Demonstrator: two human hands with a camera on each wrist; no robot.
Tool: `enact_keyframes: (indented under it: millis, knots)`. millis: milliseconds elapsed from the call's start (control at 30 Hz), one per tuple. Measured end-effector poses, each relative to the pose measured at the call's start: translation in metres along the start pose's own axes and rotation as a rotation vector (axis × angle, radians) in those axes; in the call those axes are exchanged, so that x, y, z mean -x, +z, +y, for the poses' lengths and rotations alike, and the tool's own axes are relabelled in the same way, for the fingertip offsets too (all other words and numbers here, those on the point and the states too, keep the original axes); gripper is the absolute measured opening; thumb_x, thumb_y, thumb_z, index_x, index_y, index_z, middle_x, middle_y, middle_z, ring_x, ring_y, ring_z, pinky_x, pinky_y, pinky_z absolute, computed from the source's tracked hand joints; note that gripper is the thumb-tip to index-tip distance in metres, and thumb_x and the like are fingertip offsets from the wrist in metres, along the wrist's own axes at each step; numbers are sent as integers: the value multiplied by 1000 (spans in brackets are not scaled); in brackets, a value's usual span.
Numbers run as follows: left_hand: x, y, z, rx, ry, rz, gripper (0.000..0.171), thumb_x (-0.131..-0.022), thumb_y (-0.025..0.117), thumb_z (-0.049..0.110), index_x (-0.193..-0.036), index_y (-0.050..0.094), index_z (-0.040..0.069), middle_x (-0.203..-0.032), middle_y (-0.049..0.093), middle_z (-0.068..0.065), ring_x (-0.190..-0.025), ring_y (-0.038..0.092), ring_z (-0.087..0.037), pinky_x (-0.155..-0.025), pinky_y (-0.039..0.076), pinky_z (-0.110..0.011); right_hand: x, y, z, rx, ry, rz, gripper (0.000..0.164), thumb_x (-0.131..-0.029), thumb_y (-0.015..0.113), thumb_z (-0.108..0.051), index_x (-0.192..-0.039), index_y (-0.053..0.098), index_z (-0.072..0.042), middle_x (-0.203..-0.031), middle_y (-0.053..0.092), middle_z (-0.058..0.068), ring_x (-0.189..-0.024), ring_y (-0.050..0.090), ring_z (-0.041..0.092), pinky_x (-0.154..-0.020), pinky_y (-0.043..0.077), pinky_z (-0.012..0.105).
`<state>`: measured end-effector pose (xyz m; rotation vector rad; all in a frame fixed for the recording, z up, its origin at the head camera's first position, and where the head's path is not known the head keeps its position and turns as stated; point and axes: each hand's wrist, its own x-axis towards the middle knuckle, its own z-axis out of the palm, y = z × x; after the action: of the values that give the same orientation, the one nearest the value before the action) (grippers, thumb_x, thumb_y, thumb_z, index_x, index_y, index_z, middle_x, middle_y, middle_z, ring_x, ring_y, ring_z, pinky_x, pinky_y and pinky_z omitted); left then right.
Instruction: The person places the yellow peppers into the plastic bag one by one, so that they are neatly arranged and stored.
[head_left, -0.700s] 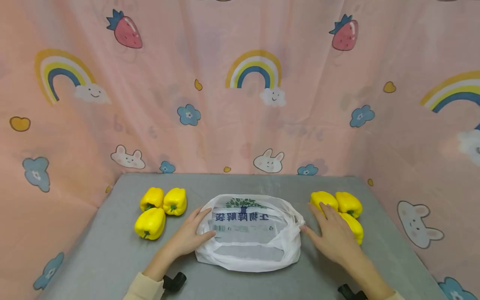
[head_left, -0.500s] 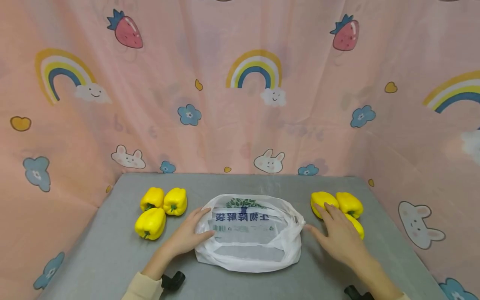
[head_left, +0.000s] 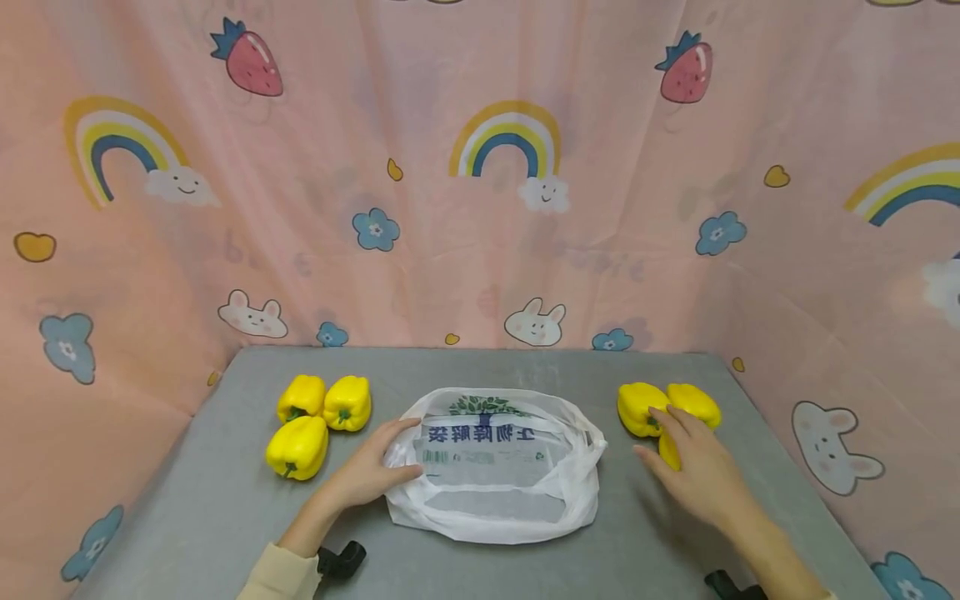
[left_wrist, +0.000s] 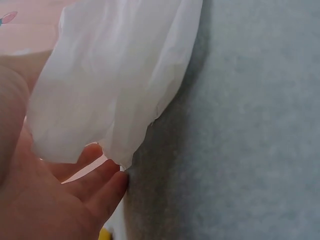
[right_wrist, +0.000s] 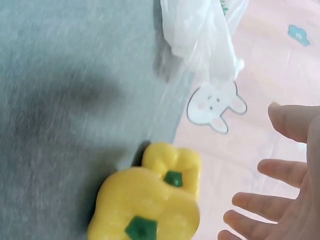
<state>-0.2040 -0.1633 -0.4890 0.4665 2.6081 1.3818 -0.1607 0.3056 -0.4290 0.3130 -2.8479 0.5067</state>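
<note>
A white plastic bag (head_left: 510, 530) with a printed tree and lettering lies mouth up at the middle of the table. My left hand (head_left: 362, 469) is at its left side; in the left wrist view the bag's edge (left_wrist: 112, 80) hangs in front of the palm, fingertips touching it. My right hand (head_left: 708, 479) hovers over the right group of yellow bell peppers, fingers spread and apart from the bag. Two of those, a left pepper (head_left: 639, 408) and a back pepper (head_left: 692, 402), show well; a third pepper (head_left: 668, 451) is mostly hidden by the hand.
Three more yellow bell peppers (head_left: 297, 448) stand in a cluster on the left of the grey table (head_left: 187, 533). A pink printed curtain (head_left: 420, 275) surrounds the table's back and sides. Black camera mounts (head_left: 342, 560) sit at both wrists.
My right hand has moved away from the bag, rightward and slightly down, uncovering more of the left pepper in that group. The left hand and the bag are nearly unmoved.
</note>
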Motion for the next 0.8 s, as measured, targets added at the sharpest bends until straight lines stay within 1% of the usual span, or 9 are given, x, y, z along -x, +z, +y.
enact_keyframes:
  millis: [133,233,500,667,800]
  knots:
    - [0,0,0,19,-18,-1,71,-88,80,27,-151,47,21,-157,38,-15,-142,38,-40,-113,30,-66,2,-2,9,-38,33,-4,68,-100,62,-46,-142,49,6,-146,40,38,-130,40,57,-100,33,77]
    - [-1,0,0,26,-24,0,70,-88,80,27,-150,48,22,-155,40,-14,-141,40,-39,-113,30,-66,3,-5,15,-76,61,-7,67,-100,63,-44,-142,49,6,-146,41,38,-128,40,59,-99,31,78]
    - [-1,-2,-2,13,-15,1,71,-87,80,29,-150,47,22,-153,42,-15,-137,43,-37,-112,32,-65,6,-7,32,-130,115,2,62,-101,63,-40,-140,49,7,-141,45,34,-126,39,56,-97,33,78]
    - [-1,-1,-3,13,-17,6,71,-87,81,28,-150,47,21,-154,41,-14,-139,42,-38,-112,33,-64,7,-8,45,-166,141,-18,62,-102,61,-39,-141,47,7,-142,41,35,-129,36,57,-98,31,78]
    - [0,0,-2,1,-10,10,71,-87,80,28,-150,47,21,-154,42,-14,-138,43,-38,-112,33,-63,10,-9,52,-223,157,-30,61,-103,60,-38,-141,46,6,-141,39,36,-128,35,56,-94,32,77]
